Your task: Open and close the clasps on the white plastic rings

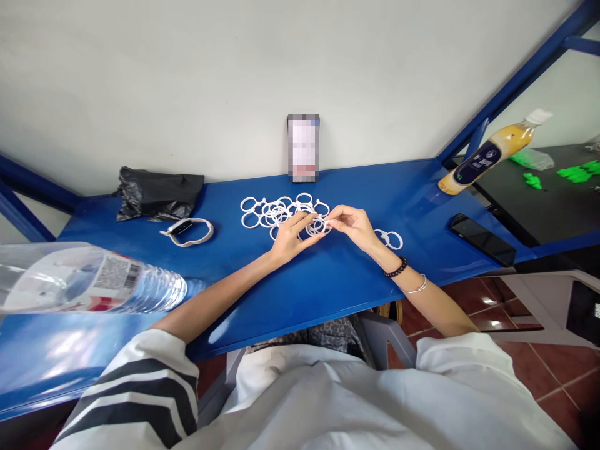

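Note:
Over the blue table [281, 300], my left hand [295, 239] curves its fingers and thumb around a white plastic ring [315, 230]. My right hand [352, 226] pinches the right side of that same ring with thumb and forefinger. Part of the ring is hidden by the fingers. A loose pile of several white rings [272, 214], each with a small knob, lies just behind and left of my hands. To the right of my right wrist, more white ring pieces [394, 240] lie on the table, partly covered by the wrist.
A phone [304, 149] leans upright against the wall. At left are a black plastic bag [159, 194], a watch [190, 231] and a large water bottle [112, 281]. At right stand a yellow drink bottle [492, 156] and a dark phone [482, 239]; green pieces [581, 172] lie beyond.

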A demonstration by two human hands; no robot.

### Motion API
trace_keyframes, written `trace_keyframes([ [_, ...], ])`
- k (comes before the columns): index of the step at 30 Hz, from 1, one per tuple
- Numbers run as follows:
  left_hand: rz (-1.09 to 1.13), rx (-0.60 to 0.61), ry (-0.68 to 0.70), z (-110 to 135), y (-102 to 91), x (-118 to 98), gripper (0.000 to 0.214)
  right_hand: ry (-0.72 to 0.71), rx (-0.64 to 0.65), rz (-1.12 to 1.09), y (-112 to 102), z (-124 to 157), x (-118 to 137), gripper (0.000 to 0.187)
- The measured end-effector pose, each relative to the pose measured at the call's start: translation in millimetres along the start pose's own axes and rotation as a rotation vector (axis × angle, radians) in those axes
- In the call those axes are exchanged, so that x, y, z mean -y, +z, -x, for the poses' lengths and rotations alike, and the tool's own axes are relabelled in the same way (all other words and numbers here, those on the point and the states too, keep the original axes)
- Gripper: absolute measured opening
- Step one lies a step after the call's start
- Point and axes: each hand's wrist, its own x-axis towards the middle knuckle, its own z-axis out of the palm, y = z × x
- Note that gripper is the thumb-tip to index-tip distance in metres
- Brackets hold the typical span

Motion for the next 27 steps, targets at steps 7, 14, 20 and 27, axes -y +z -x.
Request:
trace_keyframes([
  [7,-0.075,-0.006,-0.08,0,3.2,3,0.035,-0.037,0.029,0.466,-17,-2,21,0.025],
  [14,-0.224,-0.006,-0.111,1,9.9,7,0.035,0.281,0.138,0.941,-99,8,20,0.038],
  [20,-0.352,-0.052,-0.168,4,14.8,12,0.037,0.581,0.275,0.946,-129,17,13,0.039],
  [27,-0.401,-0.069,-0.194,6,16.3,16,0.036,0.6,0.351,0.869,-100,7,14,0.004],
])
